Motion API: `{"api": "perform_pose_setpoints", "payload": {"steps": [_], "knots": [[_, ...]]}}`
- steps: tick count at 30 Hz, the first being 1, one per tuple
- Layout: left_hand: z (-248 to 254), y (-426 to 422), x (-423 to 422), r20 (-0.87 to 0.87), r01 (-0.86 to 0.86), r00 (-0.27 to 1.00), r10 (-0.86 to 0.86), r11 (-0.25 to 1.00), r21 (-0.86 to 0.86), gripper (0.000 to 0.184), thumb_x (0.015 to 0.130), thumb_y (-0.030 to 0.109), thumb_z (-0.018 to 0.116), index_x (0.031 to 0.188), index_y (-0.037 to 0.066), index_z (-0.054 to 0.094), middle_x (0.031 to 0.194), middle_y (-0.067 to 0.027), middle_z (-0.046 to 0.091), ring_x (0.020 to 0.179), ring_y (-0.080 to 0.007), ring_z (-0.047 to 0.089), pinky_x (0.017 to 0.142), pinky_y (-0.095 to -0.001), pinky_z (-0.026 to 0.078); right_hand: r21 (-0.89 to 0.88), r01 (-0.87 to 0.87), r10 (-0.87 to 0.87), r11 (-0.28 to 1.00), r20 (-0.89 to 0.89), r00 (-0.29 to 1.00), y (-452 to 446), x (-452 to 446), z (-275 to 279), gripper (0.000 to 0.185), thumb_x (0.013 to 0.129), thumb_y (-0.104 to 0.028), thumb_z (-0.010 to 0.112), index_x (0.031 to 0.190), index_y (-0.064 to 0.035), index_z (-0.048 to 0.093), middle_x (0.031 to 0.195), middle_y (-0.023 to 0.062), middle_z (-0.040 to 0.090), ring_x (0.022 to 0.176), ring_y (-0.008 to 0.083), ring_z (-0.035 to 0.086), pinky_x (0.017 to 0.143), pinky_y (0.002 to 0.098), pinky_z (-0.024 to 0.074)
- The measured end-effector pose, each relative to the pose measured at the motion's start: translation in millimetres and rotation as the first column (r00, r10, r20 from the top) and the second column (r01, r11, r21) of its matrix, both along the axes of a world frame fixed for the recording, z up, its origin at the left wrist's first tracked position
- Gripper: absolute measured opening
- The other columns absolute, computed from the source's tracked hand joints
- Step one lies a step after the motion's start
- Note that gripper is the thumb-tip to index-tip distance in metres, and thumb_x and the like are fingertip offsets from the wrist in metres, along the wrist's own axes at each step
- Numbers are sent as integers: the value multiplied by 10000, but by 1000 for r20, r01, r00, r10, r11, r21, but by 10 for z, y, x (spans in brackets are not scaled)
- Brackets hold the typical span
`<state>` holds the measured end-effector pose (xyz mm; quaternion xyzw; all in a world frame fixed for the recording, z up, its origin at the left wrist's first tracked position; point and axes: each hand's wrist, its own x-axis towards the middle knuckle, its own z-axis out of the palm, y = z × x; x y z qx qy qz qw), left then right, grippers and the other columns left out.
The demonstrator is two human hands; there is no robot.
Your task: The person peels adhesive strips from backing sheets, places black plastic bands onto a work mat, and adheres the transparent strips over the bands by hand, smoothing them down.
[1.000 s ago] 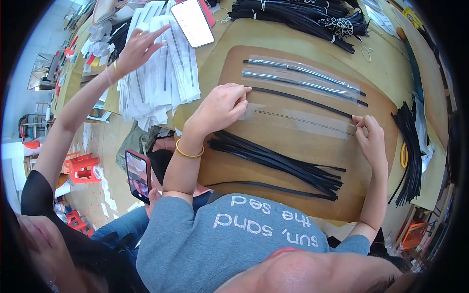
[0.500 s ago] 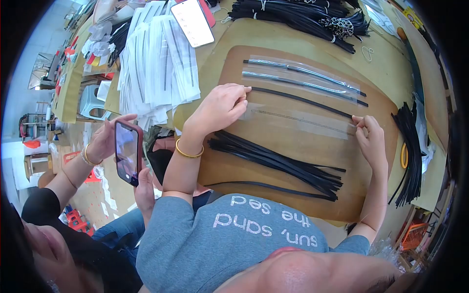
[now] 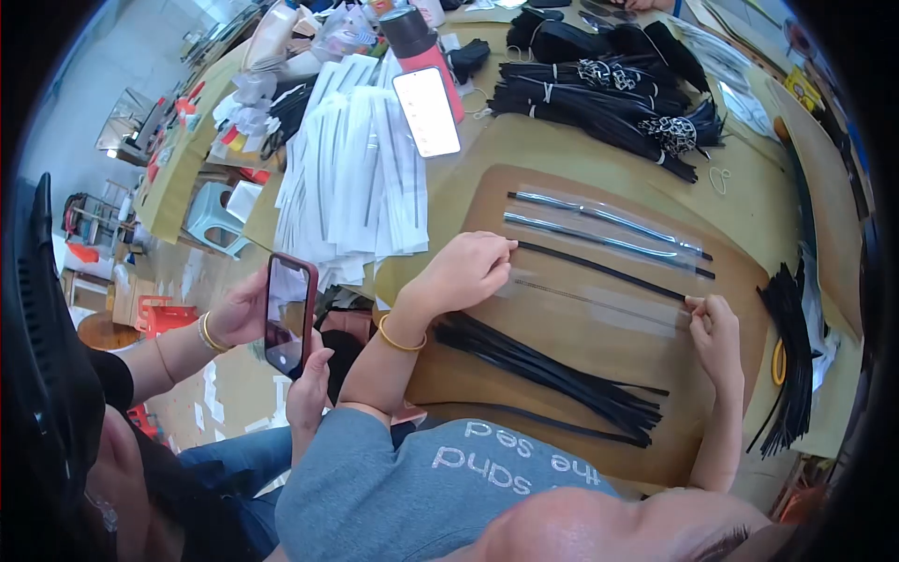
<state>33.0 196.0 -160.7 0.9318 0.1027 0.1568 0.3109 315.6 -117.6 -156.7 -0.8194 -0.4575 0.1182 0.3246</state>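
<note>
Both my hands hold a thin black strip (image 3: 599, 268) stretched across a brown mat (image 3: 543, 342). My left hand (image 3: 465, 272), with a gold bangle at the wrist, pinches its left end. At the right end, the fingers of my right hand (image 3: 714, 332) are pinched together. Just below the strip lies a clear film with a dotted line (image 3: 599, 304). Above it, two dark strips (image 3: 613, 242) lie under clear film. A bundle of loose black strips (image 3: 552, 370) rests nearer my body.
At the left a co-worker holds a phone (image 3: 290, 314) in both hands. White paper strips (image 3: 351, 178), another phone (image 3: 427, 112) and a red bottle (image 3: 409, 36) stand or lie at the upper left. Black bundles lie at the top (image 3: 599, 103) and right (image 3: 791, 361).
The view has tilted up, so the table appears lower. The co-worker's raised hand has come down to the phone. My hands keep the same hold on the strip.
</note>
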Motion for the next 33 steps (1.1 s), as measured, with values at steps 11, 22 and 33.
{"api": "perform_pose_setpoints", "payload": {"steps": [11, 22, 33], "knots": [[8, -26, -36, -93, -32, 995, 26, 997, -66, 177, 932, 120, 543, 861, -38, 576, 1161, -228, 676, 1004, -366, 637, 919, -418, 488, 20, -41, 37, 999, 155, 987, 19, 38, -51, 109, 840, -47, 619, 941, -10, 638, 843, 175, 621, 834, 363, 626, 725, 420, 500], [180, -155, 60, -208, -75, 976, 63, 996, -48, 94, 908, 26, 535, 844, -34, 502, 1144, -258, 662, 990, -389, 620, 897, -417, 472, 98, -70, 44, 993, 244, 969, -77, 12, -159, 69, 829, 13, 589, 879, -2, 543, 989, 142, 711, 916, 328, 669, 789, 391, 542], [127, -175, 71, -181, -92, 980, 82, 995, -44, 77, 915, 1, 516, 860, -39, 481, 1193, -281, 642, 1100, -398, 612, 924, -433, 461, 112, -60, 33, 992, 229, 973, 19, 140, -192, 50, 857, 12, 589, 895, 5, 558, 995, 143, 698, 901, 310, 677, 778, 382, 553]]}}
